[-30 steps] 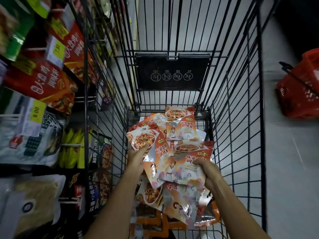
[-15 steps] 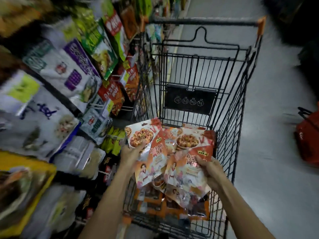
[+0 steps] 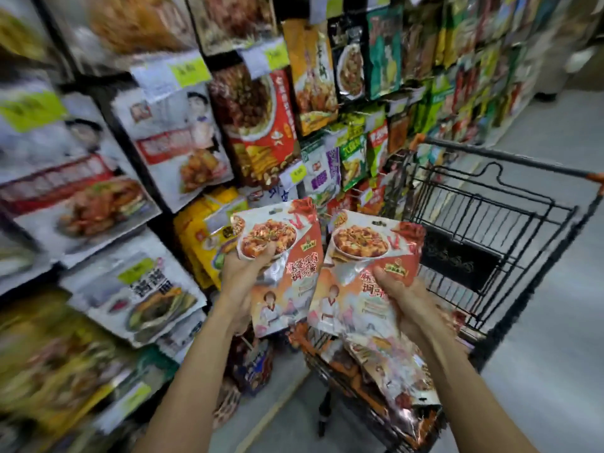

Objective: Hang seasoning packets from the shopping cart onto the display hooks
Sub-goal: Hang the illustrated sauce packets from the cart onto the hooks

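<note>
I have seasoning packets in both hands, held up between the shopping cart point(image 3: 457, 256) and the display wall point(image 3: 183, 142), and none of them is on a hook yet. My left hand point(image 3: 240, 282) grips one red-and-silver packet point(image 3: 281, 230) near its top, fingers curled over the printed dish. My right hand point(image 3: 408, 299) pinches a second packet of the same kind point(image 3: 369, 243), thumb pressed on its front. The two packets overlap slightly at their inner edges.

Below my right wrist more of the same packets point(image 3: 392, 371) fan downward over the cart's near end. I cannot tell whether they hang from my grip or lie in the cart. Orange packaging point(image 3: 327, 348) shows lower in the cart, so I judge there is stock left to hang after these.

The wall to my left is crowded with other hanging bags and yellow price tags point(image 3: 191, 71). It is blurred, and I cannot make out a bare hook or a row matching my packets.

As I read it, the picking-up is done for this handful and the hanging has not begun. What is left is to find the right hook, line up each packet's top hole and slide it on, then go back for the rest.
</note>
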Action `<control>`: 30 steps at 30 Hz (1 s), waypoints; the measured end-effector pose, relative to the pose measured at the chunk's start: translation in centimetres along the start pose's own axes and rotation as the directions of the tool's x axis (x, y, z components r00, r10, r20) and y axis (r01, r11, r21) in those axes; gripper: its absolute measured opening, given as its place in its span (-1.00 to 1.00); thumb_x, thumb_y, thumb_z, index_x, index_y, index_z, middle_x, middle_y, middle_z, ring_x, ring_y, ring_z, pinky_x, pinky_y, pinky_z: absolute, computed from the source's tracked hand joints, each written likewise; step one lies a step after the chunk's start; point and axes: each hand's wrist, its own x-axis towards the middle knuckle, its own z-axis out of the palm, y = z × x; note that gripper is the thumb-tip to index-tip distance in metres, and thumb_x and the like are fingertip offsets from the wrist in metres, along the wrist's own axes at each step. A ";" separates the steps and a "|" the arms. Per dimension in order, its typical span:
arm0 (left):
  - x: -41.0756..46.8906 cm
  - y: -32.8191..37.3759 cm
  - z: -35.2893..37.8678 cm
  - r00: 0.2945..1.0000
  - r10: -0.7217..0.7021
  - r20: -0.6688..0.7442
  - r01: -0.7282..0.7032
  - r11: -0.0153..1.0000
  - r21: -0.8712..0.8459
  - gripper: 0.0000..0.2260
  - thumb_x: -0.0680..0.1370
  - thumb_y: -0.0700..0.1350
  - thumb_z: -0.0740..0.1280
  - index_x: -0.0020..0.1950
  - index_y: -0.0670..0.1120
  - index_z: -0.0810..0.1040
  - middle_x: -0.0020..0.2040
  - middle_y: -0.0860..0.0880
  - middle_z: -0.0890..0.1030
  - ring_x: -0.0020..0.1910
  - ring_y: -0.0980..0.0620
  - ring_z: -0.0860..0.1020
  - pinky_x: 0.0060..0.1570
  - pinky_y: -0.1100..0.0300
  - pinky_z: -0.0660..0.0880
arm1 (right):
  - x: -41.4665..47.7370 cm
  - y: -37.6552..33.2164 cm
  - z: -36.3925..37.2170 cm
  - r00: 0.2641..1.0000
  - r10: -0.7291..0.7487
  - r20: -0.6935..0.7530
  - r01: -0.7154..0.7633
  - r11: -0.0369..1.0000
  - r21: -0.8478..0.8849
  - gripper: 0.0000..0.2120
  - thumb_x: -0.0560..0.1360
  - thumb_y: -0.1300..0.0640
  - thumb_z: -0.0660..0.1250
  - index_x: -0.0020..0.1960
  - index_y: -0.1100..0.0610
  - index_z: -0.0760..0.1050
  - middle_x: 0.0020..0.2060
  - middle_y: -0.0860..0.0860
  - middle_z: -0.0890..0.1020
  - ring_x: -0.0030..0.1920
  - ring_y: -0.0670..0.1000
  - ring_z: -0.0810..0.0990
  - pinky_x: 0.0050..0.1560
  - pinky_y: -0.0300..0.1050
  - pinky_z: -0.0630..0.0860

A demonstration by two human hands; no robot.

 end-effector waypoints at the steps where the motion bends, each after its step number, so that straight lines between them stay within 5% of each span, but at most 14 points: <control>1: -0.9 1.2 -1.7 1.000 0.012 -0.020 -0.012 1.000 0.001 -0.77 0.37 -0.05 0.50 -0.45 -0.01 0.55 -0.42 0.12 0.59 -0.38 0.19 0.57 -0.41 0.30 0.46 | -0.5 -0.5 1.3 0.998 -0.011 0.060 0.011 1.000 -0.011 -0.79 0.44 0.27 0.43 0.06 0.23 0.57 -0.09 0.18 0.70 -0.11 0.17 0.69 -0.09 0.07 0.64; 3: -3.3 3.8 -5.4 0.997 0.051 -0.066 -0.050 0.999 0.013 -0.59 0.37 -0.04 0.48 -0.64 -0.04 0.46 -0.60 0.15 0.46 -0.55 0.27 0.45 -0.53 0.41 0.34 | -1.5 -1.0 4.3 0.981 -0.022 0.195 0.027 0.999 -0.023 -0.85 0.44 0.28 0.41 0.01 0.19 0.59 -0.11 0.14 0.71 -0.14 0.12 0.69 -0.16 -0.01 0.64; 5: -5.7 5.9 -9.5 0.983 0.116 -0.143 -0.117 0.993 -0.001 -0.62 0.38 -0.07 0.47 -0.48 -0.30 0.51 -0.59 -0.07 0.45 -0.58 0.17 0.45 -0.54 0.46 0.32 | -2.6 -1.2 7.6 0.947 -0.016 0.320 0.026 0.999 -0.026 -0.84 0.40 0.27 0.44 -0.02 0.19 0.62 -0.09 0.17 0.70 -0.13 0.13 0.68 -0.07 0.04 0.64; 7: -8.2 7.5 -13.6 0.952 0.216 -0.217 -0.222 0.975 -0.005 -0.56 0.46 -0.18 0.44 -0.20 -0.58 0.39 -0.24 -0.27 0.38 -0.42 -0.22 0.36 -0.54 0.50 0.31 | -4.0 -1.1 11.2 0.896 -0.007 0.444 0.033 0.998 -0.050 -0.72 0.33 0.21 0.47 0.03 0.23 0.60 -0.07 0.19 0.69 -0.11 0.15 0.68 -0.07 0.05 0.63; 8: -9.5 8.1 -15.8 0.942 0.236 -0.239 -0.238 0.971 0.020 -0.57 0.47 -0.18 0.42 -0.16 -0.59 0.42 -0.42 -0.37 0.45 -0.47 -0.21 0.46 -0.50 0.48 0.35 | -4.9 -0.8 13.1 0.862 -0.004 0.507 0.044 0.997 -0.067 -0.66 0.32 0.19 0.46 0.08 0.24 0.58 -0.05 0.17 0.69 -0.07 0.16 0.67 -0.09 0.02 0.63; 9: -10.7 8.5 -18.0 0.936 0.242 -0.258 -0.239 0.970 0.042 -0.64 0.47 -0.16 0.42 -0.17 -0.50 0.50 -0.44 -0.16 0.48 -0.46 0.01 0.50 -0.43 0.43 0.40 | -5.8 -0.5 15.0 0.826 0.002 0.564 0.055 0.995 -0.085 -0.63 0.34 0.18 0.44 0.13 0.24 0.56 -0.01 0.16 0.69 -0.02 0.17 0.67 -0.07 0.01 0.61; 12: -15.1 10.1 -24.5 0.902 0.263 -0.343 -0.255 0.964 0.069 -0.63 0.47 -0.09 0.41 -0.15 -0.44 0.50 -0.37 -0.14 0.52 -0.48 0.01 0.45 -0.40 0.28 0.41 | -8.8 1.4 20.9 0.711 0.024 0.703 0.078 0.991 -0.112 -0.62 0.36 0.15 0.44 0.17 0.15 0.58 0.09 0.12 0.67 0.11 0.16 0.63 0.02 0.01 0.58; 16: -21.7 10.9 -33.4 0.851 0.299 -0.431 -0.277 0.954 0.114 -0.39 0.42 0.05 0.41 -0.36 -0.54 0.42 -0.48 -0.38 0.41 -0.46 -0.13 0.37 -0.45 0.16 0.29 | -14.4 5.5 28.9 0.653 0.038 0.756 0.075 0.991 -0.114 -0.70 0.33 0.22 0.41 0.07 0.15 0.60 0.01 0.11 0.69 0.04 0.15 0.64 0.16 0.15 0.52; 18: -24.7 10.6 -38.1 0.815 0.301 -0.494 -0.276 0.953 0.125 -0.56 0.46 -0.02 0.42 -0.38 -0.39 0.49 -0.47 -0.31 0.47 -0.43 -0.13 0.43 -0.45 0.16 0.34 | -18.0 7.8 32.3 0.609 0.063 0.791 0.054 0.991 -0.120 -0.67 0.33 0.24 0.40 0.10 0.17 0.56 -0.03 0.06 0.70 -0.02 0.07 0.67 0.05 0.00 0.58; 20: -27.6 10.2 -42.6 0.778 0.307 -0.548 -0.278 0.951 0.139 -0.76 0.43 -0.04 0.43 -0.16 -0.23 0.58 -0.42 -0.07 0.57 -0.46 -0.01 0.49 -0.48 0.24 0.38 | -21.7 10.2 35.1 0.557 0.091 0.825 0.016 0.993 -0.120 -0.72 0.32 0.27 0.39 0.04 0.20 0.57 -0.13 0.06 0.72 -0.14 0.02 0.70 -0.16 -0.16 0.62; 23: -31.2 9.4 -48.8 0.768 0.334 -0.546 -0.262 0.942 0.208 -0.79 0.41 -0.01 0.43 -0.07 -0.11 0.60 -0.38 0.10 0.63 -0.43 0.22 0.55 -0.46 0.39 0.41 | -26.7 14.1 38.8 0.519 0.120 0.846 -0.027 0.992 -0.124 -0.72 0.30 0.29 0.39 0.02 0.25 0.56 -0.19 0.10 0.72 -0.22 0.02 0.70 -0.24 -0.18 0.62; 25: -33.3 8.9 -52.5 0.767 0.337 -0.546 -0.243 0.940 0.240 -0.80 0.35 0.10 0.43 -0.17 0.00 0.63 -0.40 0.06 0.63 -0.44 0.16 0.58 -0.45 0.35 0.46 | -29.5 16.4 40.9 0.507 0.139 0.851 -0.045 0.990 -0.135 -0.69 0.28 0.28 0.42 0.03 0.25 0.57 -0.16 0.12 0.72 -0.19 0.05 0.70 -0.24 -0.16 0.62; 27: -34.8 8.7 -55.6 0.778 0.331 -0.535 -0.237 0.942 0.238 -0.72 0.37 0.15 0.43 -0.04 0.02 0.65 -0.35 -0.22 0.61 -0.47 -0.08 0.58 -0.44 0.19 0.52 | -31.5 18.2 42.7 0.485 0.160 0.860 -0.052 0.987 -0.155 -0.64 0.24 0.23 0.51 0.02 0.22 0.60 -0.11 0.15 0.71 -0.13 0.09 0.70 -0.22 -0.12 0.61; 30: -35.6 8.4 -59.5 0.756 0.343 -0.558 -0.242 0.938 0.249 -0.51 0.39 0.15 0.42 -0.04 -0.29 0.59 -0.43 -0.25 0.57 -0.50 -0.11 0.55 -0.45 0.15 0.49 | -33.6 19.7 44.7 0.463 0.174 0.869 0.001 0.981 -0.196 -0.51 0.12 0.05 0.68 0.01 0.10 0.66 -0.03 0.16 0.70 -0.03 0.13 0.69 -0.11 -0.06 0.60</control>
